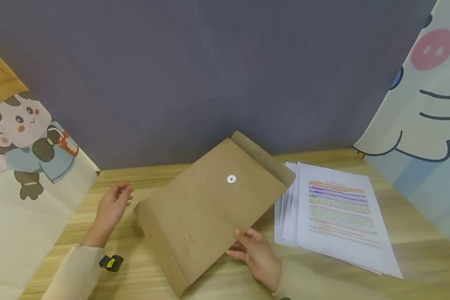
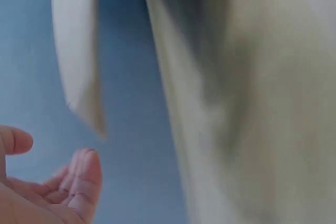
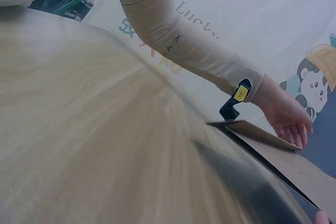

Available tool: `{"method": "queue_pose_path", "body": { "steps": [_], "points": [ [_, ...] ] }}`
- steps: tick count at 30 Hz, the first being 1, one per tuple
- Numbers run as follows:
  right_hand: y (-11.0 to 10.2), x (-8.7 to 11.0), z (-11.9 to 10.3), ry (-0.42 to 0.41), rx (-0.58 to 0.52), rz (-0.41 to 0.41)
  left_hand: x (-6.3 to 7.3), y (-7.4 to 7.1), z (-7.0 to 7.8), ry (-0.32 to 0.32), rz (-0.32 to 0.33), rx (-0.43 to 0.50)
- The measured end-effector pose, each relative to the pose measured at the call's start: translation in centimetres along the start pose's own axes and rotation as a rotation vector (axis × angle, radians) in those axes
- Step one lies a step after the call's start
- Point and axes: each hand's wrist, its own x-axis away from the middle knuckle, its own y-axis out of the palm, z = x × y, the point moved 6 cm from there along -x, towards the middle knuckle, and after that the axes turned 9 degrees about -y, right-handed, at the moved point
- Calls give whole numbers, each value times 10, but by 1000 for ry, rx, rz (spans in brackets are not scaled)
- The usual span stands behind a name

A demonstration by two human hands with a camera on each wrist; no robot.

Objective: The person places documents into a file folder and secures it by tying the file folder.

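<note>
A brown kraft paper document envelope point(image 1: 206, 208) with a white round button is held at a slant over the wooden table. Its flap point(image 1: 266, 160) stands unfolded at the upper right end. My right hand point(image 1: 258, 256) pinches the envelope's near long edge between thumb and fingers. My left hand point(image 1: 114, 208) is in the air to the left of the envelope, apart from it, fingers loosely bent and holding nothing. In the left wrist view, that hand point(image 2: 58, 192) has a gap between thumb and fingers. The envelope's inside is hidden.
To the right lies a stack of printed papers point(image 1: 337, 216), the top sheet marked in orange, purple and green. A dark grey panel point(image 1: 225, 83) rises behind the wooden table point(image 1: 135, 175). Cartoon-printed curtains point(image 1: 427, 112) hang at both sides.
</note>
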Motion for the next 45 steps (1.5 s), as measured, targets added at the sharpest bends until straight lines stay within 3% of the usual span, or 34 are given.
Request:
{"method": "queue_pose_path", "body": {
  "steps": [3,6,12,19,22,24,32,45],
  "points": [
    [1,0,3,-11,-8,11,7,14,-8,-100,-88,75],
    [3,0,5,-23,-14,9,16,25,-12,-172,-118,147],
    [4,-1,2,-57,-17,31,26,36,-8,-210,-105,215],
    [7,-3,0,-69,-48,50,32,56,-17,-318,-273,428],
    [10,-5,0,-72,-54,51,33,66,-17,-345,-304,502],
    [12,-6,1,-74,-61,51,35,70,-18,-362,-304,530],
    [18,-7,3,-82,-92,53,46,78,-23,-418,-299,836],
    [20,-8,3,-87,-108,48,51,80,-16,-368,-262,784]
  ]
}}
